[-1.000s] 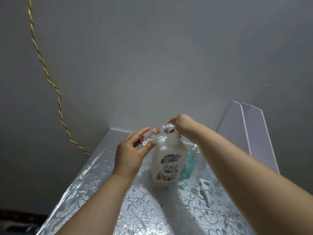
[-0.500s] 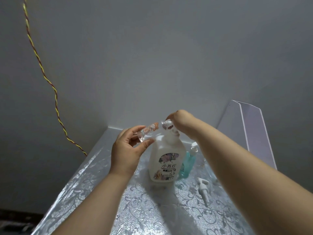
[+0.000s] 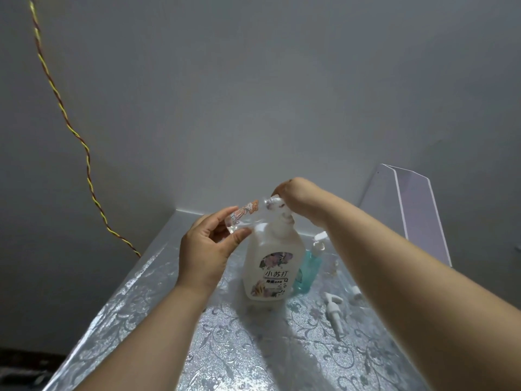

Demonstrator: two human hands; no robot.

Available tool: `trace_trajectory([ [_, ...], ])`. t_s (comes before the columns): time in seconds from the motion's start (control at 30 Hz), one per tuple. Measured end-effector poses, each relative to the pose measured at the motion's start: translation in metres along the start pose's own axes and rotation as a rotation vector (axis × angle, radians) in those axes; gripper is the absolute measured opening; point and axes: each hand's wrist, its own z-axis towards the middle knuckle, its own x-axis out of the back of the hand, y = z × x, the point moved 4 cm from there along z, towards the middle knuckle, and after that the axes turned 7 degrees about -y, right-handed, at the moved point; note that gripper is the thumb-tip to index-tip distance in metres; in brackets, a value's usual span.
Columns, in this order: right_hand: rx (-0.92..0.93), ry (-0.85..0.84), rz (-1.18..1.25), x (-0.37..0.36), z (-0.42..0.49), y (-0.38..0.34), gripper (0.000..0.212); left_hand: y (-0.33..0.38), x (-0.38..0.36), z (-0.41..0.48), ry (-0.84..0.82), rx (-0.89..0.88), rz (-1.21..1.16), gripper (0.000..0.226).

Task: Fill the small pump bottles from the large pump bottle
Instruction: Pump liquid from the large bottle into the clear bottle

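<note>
A large white pump bottle with a flowered label stands upright on the table. My right hand sits on top of its pump head, fingers curled over it and hidden from view. My left hand pinches a small clear bottle with an orange print, tilted so that its open neck lies against the large bottle's spout. A teal pump bottle stands just behind the large one on the right.
The table carries a shiny silver cloth with a floral pattern. A loose white pump head lies on it at the right. A white panel leans at the back right. A twisted yellow-red wire hangs along the wall.
Both hands and the small bottle stay at the large bottle's spout. The scene sits slightly higher in view than one second ago, as my head shifted.
</note>
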Motion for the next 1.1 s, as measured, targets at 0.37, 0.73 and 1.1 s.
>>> trace_trajectory([
  [0.37,-0.053,-0.056,-0.027,-0.004,-0.004,-0.003,0.041,-0.005,0.001,-0.001,-0.006,-0.007,0.030,0.041],
  [0.73,-0.088,-0.160,-0.232,-0.011,0.014,0.000,0.044,-0.004,0.000,-0.002,0.004,-0.022,0.097,0.040],
  [1.1,-0.043,-0.076,-0.212,0.005,0.001,-0.001,0.034,-0.002,-0.001,-0.001,-0.003,-0.048,0.096,0.039],
])
